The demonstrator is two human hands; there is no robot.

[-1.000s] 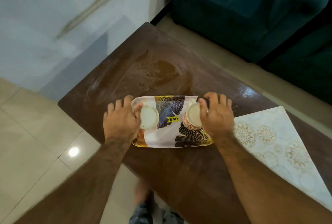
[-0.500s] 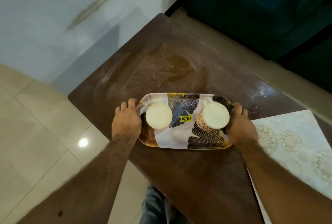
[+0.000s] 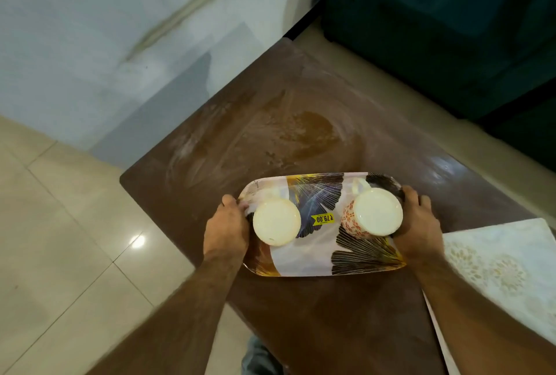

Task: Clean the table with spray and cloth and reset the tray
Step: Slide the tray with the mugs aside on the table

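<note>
An oval patterned tray (image 3: 313, 257) with a yellow price sticker is held over the dark brown table (image 3: 301, 314), near its left edge. My left hand (image 3: 226, 230) grips the tray's left end and my right hand (image 3: 416, 232) grips its right end. Two cream cups stand on the tray: a plain one (image 3: 276, 221) on the left and one with red dots and a handle (image 3: 371, 212) on the right. Beyond the tray the tabletop shows a smeared, dusty patch (image 3: 285, 131). No spray bottle or cloth is in view.
A pale patterned mat (image 3: 493, 266) covers the table's right part, touching my right forearm. Beige floor tiles (image 3: 60, 239) lie to the left below the table edge. A dark teal sofa (image 3: 436, 29) stands behind the table, and a pale wall (image 3: 105, 29) at the back left.
Both hands slid from the cups outward to the tray's ends and took hold of it. The tray now looks larger and closer to the camera.
</note>
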